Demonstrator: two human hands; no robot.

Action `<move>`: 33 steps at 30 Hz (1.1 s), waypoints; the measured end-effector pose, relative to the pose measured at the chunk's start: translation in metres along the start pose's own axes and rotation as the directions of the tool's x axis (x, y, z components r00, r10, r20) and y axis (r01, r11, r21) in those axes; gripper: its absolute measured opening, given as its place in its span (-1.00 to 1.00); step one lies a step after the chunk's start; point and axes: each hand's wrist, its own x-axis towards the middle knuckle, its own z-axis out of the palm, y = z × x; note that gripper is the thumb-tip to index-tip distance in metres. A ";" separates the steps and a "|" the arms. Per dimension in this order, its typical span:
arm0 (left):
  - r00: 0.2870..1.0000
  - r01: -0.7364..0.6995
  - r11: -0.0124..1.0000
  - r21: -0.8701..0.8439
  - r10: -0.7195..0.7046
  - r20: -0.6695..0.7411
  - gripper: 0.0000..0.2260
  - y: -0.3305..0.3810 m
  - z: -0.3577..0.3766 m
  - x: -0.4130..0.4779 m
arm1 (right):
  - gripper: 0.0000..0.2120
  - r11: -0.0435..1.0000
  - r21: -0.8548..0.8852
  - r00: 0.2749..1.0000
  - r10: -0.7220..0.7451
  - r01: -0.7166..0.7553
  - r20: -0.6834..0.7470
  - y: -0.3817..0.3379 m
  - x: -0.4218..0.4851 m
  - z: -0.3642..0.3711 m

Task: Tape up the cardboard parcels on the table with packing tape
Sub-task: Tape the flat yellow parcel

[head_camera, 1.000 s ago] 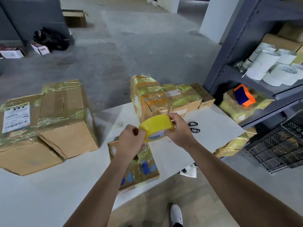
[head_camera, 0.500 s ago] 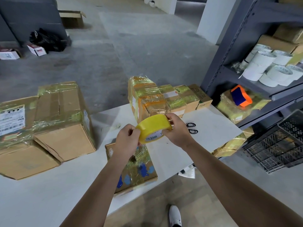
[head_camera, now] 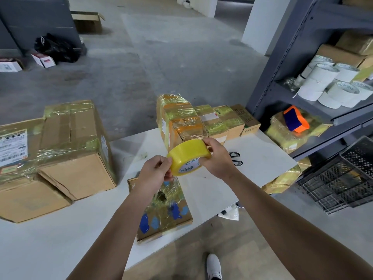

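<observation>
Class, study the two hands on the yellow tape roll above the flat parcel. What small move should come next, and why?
Probably the left hand should peel the free end from the yellow tape roll. It pinches at the roll's rim while the right hand grips the roll, and the flat parcel lies just below on the table.

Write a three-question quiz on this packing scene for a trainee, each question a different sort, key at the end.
1. True or false: the right hand grips the yellow tape roll.
2. What lies on the table just beyond that hand? A scissors B knife C marker
3. Fill in: the flat parcel under the left hand bears ___ blotches.
Key: 1 true; 2 A; 3 blue.
</observation>
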 end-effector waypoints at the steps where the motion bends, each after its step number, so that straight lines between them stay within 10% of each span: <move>1: 1.000 0.001 1.000 0.001 -0.001 0.005 -0.77 0.000 -0.001 0.001 | -0.52 1.000 0.002 1.000 0.005 -0.005 0.005 0.000 0.000 0.000; 15: 0.995 0.094 0.904 -0.416 -0.076 0.061 -0.75 0.023 0.011 -0.005 | -0.71 0.981 0.171 0.995 0.082 -0.090 0.053 0.006 0.010 -0.005; 22: 0.975 -0.197 0.979 0.059 0.202 -0.091 -0.70 0.026 0.002 -0.008 | -0.93 0.938 0.277 0.973 0.170 -0.208 0.155 0.010 0.015 -0.002; 33: 0.939 -0.336 0.920 0.203 0.344 -0.005 -0.88 0.015 -0.018 -0.009 | -0.66 0.935 0.129 0.888 0.260 -0.329 0.379 0.007 0.017 0.003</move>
